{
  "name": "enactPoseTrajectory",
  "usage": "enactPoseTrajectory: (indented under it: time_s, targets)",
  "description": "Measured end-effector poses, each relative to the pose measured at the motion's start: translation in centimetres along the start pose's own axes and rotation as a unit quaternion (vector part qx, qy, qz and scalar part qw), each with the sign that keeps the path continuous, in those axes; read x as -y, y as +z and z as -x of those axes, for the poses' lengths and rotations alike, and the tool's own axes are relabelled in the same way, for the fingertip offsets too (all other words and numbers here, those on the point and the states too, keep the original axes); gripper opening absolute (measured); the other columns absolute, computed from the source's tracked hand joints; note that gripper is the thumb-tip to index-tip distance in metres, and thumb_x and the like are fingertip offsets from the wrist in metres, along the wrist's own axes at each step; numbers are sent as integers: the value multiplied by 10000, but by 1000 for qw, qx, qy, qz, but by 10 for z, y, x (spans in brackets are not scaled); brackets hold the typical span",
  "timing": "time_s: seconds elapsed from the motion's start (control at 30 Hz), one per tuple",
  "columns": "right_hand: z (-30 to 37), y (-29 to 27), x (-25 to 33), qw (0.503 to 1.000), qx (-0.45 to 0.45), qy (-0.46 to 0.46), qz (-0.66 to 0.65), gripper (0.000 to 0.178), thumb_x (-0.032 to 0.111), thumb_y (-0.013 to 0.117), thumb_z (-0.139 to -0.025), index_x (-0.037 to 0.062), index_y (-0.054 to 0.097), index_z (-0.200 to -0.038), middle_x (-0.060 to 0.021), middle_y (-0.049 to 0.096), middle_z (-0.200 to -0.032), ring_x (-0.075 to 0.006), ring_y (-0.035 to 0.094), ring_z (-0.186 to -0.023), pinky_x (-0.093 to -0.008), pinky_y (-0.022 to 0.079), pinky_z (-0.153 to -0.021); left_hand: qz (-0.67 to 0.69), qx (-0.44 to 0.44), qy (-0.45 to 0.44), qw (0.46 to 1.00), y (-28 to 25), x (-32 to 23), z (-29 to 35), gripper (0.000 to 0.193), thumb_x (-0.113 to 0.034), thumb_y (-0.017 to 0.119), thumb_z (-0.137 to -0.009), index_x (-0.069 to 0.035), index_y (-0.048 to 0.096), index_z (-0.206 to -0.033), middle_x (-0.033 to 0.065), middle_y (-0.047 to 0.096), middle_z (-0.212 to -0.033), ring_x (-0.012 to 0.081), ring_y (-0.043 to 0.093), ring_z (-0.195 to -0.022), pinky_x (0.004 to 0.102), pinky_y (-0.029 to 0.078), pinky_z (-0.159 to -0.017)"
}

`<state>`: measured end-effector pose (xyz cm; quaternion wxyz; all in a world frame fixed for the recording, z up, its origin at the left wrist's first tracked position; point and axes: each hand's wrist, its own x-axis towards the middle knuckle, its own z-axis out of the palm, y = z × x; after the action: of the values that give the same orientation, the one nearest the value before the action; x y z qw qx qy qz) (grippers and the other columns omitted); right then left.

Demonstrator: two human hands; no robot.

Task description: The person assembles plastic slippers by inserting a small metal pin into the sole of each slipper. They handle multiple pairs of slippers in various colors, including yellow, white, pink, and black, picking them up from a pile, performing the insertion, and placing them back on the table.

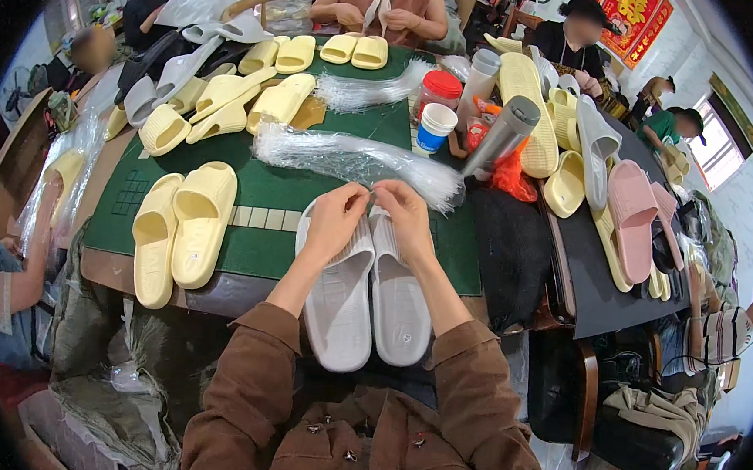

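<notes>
The left hand (338, 219) and right hand (402, 219) are closing in narrow pinches, fingertips nearly meeting above the green mat (262, 253); whatever they are gripping is too small to make out. The grey slippers (336, 311) are lying side by side across the mat's near edge, long axes running away from the person, toes pointing inward, partly hidden behind the hands.

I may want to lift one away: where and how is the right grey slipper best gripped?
The right grey slipper is probably best pinched at its heel from the person's side, thumb above, fingers below: that end juts past the table, while the left hand and right hand are at the toe end.
</notes>
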<state>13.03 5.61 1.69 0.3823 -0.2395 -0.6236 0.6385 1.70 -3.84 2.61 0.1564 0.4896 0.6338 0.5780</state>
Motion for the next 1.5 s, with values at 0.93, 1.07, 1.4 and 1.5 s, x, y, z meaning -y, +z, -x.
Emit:
enactPoseTrajectory:
  time_s: [0.93,1.07,1.4,1.5]
  targets:
    - [2,0,3,1000,-3,26,-13,181,172,581,-948,41,699,-990,26,631,-817,-40,515,-720,-195,428,-662,-39,-27,33,998,7,11,0,125,-84,570,-907,27,627,-904,95,622,-721,145,559,-632,290,442,-598]
    - [4,-1,7,1000,2,8,21,182,166,580,-944,30,695,-983,14,638,-804,-45,522,-712,-194,428,-638,-40,-31,36,998,8,6,1,121,-76,569,-904,32,623,-913,108,620,-729,165,568,-637,298,447,-604]
    - [4,2,2,999,-17,1,-28,113,110,644,-887,23,641,-960,4,625,-813,-58,535,-712,-208,429,-648,-49,-37,60,996,10,12,0,104,-60,559,-906,25,615,-923,120,627,-776,197,588,-647,313,456,-615]
    - [2,0,4,1000,4,10,8,92,110,645,-884,30,624,-924,2,621,-810,-58,537,-718,-214,430,-650,-43,-29,45,998,9,7,2,92,-43,547,-900,24,608,-915,122,619,-769,205,587,-648,320,454,-618]
